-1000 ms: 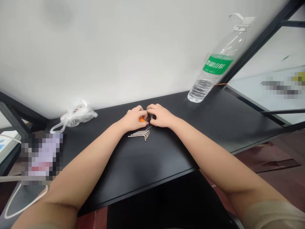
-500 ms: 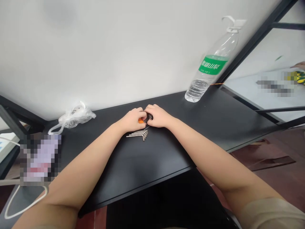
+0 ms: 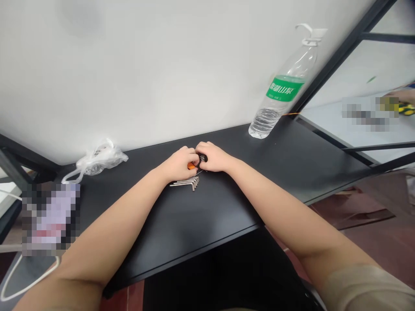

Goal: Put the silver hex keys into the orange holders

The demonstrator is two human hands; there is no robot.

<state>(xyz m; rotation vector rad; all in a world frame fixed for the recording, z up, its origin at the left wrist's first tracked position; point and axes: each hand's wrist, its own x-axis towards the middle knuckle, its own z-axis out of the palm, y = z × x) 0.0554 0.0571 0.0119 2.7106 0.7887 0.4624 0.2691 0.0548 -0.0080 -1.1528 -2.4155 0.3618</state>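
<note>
My left hand [image 3: 182, 165] is closed around an orange-and-black hex key holder [image 3: 191, 165], mostly covered by the fingers. Right up against it, my right hand [image 3: 212, 157] curls over the black end, where several slim bent keys show between the two hands. Just in front of the left hand, several silver hex keys [image 3: 186, 183] lie side by side on the black table, short arms toward the right. A thin key sticks out below the fingers. How the fingertips grip the holder is partly hidden.
A large water bottle [image 3: 277, 95] with a green label stands at the back right of the black table [image 3: 181, 233]. At the left are a crumpled clear plastic bag [image 3: 100, 160], a blurred-out item and a white cable [image 3: 32, 285]. Beyond the right-hand frame, another person's hand [image 3: 402, 96] shows.
The view has shifted slightly, so everything sits a little further left. Both hands stay together on the holder, with small finger movements; the silver keys on the table lie as before.
</note>
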